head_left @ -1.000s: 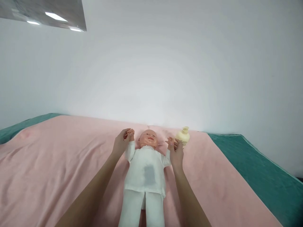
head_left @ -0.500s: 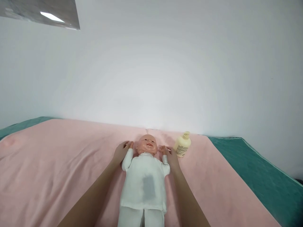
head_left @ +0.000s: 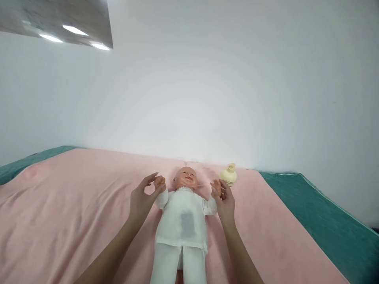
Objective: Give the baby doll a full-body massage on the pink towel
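Baby doll (head_left: 177, 205), in the head view, lies face-up on a soft, rippled pink cloth (head_left: 89, 209), its head round and glossy, its white outfit (head_left: 167, 232) smooth, with a squarish grey patch (head_left: 188, 225). At one side of the doll, the left hand (head_left: 143, 199) curves wide, thumb against the doll's fist; at the other, the right hand (head_left: 225, 199) pinches the doll's hand. Just beyond that, beside the doll's head, sits a rounded, pale-yellow bottle (head_left: 229, 175).

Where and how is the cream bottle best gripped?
The cream bottle seems best held around its wide body, below the narrow top, from the right: it stands upright, while the right hand crowds its near side and the doll lies left.
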`<state>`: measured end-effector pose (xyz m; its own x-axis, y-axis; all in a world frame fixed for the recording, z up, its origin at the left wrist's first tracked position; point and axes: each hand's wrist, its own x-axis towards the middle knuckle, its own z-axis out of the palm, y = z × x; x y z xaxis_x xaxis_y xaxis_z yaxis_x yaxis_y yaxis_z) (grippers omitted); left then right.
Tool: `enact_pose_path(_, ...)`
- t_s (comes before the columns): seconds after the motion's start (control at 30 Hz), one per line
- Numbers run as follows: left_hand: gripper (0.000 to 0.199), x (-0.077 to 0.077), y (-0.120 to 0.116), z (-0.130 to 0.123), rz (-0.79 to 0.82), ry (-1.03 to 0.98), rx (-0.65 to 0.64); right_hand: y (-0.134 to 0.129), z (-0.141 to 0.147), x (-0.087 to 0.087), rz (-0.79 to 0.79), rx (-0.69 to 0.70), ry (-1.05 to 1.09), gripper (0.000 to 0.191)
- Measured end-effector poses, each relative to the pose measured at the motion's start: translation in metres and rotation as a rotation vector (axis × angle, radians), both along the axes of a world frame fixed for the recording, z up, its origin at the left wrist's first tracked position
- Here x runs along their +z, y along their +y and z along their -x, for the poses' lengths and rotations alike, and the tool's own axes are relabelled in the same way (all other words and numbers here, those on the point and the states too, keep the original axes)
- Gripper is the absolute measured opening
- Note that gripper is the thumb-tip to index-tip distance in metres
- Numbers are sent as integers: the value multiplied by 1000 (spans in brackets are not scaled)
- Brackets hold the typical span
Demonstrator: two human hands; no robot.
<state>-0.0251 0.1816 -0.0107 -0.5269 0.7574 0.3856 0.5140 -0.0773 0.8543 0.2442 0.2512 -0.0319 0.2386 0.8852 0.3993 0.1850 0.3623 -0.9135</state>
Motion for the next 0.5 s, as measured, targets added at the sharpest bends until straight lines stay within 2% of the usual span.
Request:
enact_pose_path(0.13,42,-18,-48,9,94,27,79,-50,-15,-8,30,-8,-82,53)
enact_pose_path(0.33,40,-57,-116,10,436,-79,145,-113,-39,-57,215,-113,-299,52)
enact_pose_path(0.4,38,-64,-132,9,473,-96,107,-128,-44,-69,245,-124,-322,45)
enact_pose_path(0.5,37,-67,-144,8,547,-104,69,-144,-48,-79,275,-114,-356,47)
